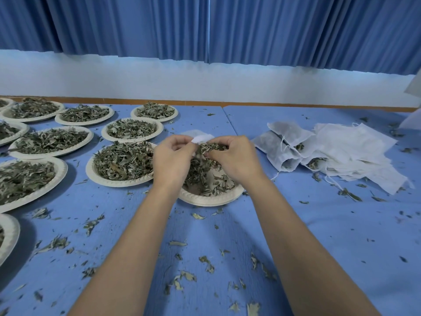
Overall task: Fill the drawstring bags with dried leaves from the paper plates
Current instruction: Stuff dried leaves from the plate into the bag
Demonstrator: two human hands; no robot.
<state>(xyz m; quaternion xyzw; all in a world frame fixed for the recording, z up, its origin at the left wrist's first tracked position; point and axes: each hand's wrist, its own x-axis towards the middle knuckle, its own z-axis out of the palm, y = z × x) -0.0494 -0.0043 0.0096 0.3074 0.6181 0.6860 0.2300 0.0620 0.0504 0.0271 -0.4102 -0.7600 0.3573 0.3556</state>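
The lower two thirds of the frame are taken up by a blue surface [330,236], seen to be made of two sections joined along a seam at upper centre. Above it, the top of the frame is filled by a pleated blue curtain [205,26], and a white wall [205,80] is shown below its hem.

Across the left half of the surface, a group of paper plates [118,183] is laid out in rows, each heaped with dried leaves [123,160]. At the right, a loose pile of empty white bags [355,151] is spread, and just beside it on its left several filled bags [280,149] are stacked, with their strings trailing.

At centre, a near plate [209,200], partly emptied, is set just right of the closest full plate. Directly above it, both hands are raised close together. The left hand [173,158] is curled, and the edge of a white drawstring bag [202,138] is gripped by it. The right hand [237,158] is also curled, and a clump of leaves [210,147] is pinched in its fingers at the bag's mouth. How far the bag is filled cannot be told, as most of it is hidden behind the hands.

Leaf fragments [182,277] are scattered over the surface, thickest at bottom centre.
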